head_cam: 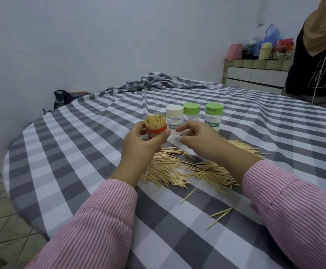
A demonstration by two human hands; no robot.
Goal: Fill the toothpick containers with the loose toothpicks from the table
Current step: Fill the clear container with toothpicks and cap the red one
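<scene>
Packed container up, pile waiting below

Loose toothpicks [179,167] lie mid-frame beneath both wrists; left hand [138,141] grips the upright orange container [155,127], right hand [197,136] beside it, fingers loosely curled, empty; capped containers [193,117] stand behind.

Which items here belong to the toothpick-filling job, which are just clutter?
Job: orange container packed with toothpicks, gripped by left hand; right hand; loose toothpicks; white-capped container; two green-capped containers.

Clutter: black bag; counter items; bunched cloth.

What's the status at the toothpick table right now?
Left hand grips full orange container; right hand open, empty. Loose toothpicks remain. Nothing blocking.
</scene>
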